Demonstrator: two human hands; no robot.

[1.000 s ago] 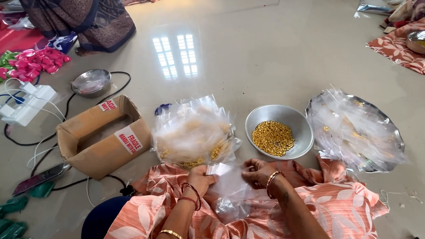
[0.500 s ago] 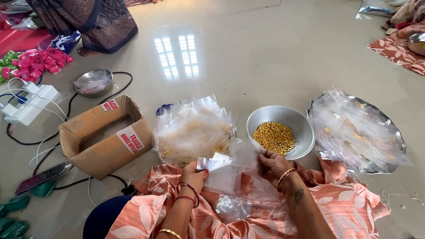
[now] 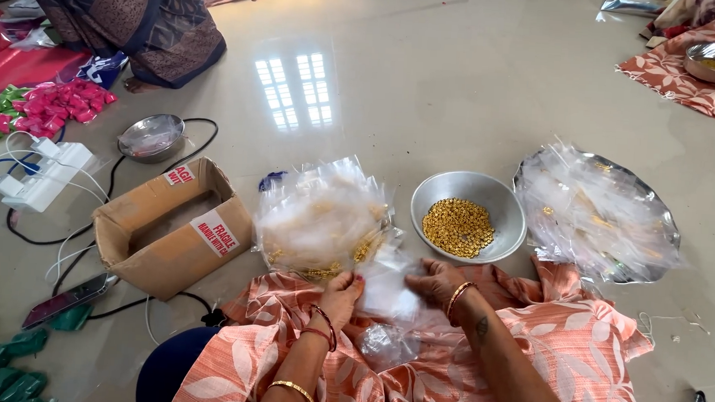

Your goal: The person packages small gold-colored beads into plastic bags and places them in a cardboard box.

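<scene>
Both hands meet over the lap, each pinching an edge of one small clear plastic pouch (image 3: 387, 286). The left hand (image 3: 341, 295) grips its left side with fingers curled; the right hand (image 3: 437, 280) holds the right edge between thumb and fingers. The pouch hangs just above the peach floral cloth (image 3: 578, 351) on the person's legs, near a crumpled clear bag (image 3: 387, 343). Just beyond the hands sits a heap of filled clear pouches (image 3: 324, 220), and to its right a steel bowl (image 3: 504, 209) of small gold beads (image 3: 458, 227). Farther right, a steel plate (image 3: 658, 221) carries more clear pouches. An open cardboard box (image 3: 172, 232) stands on the floor at left.
</scene>
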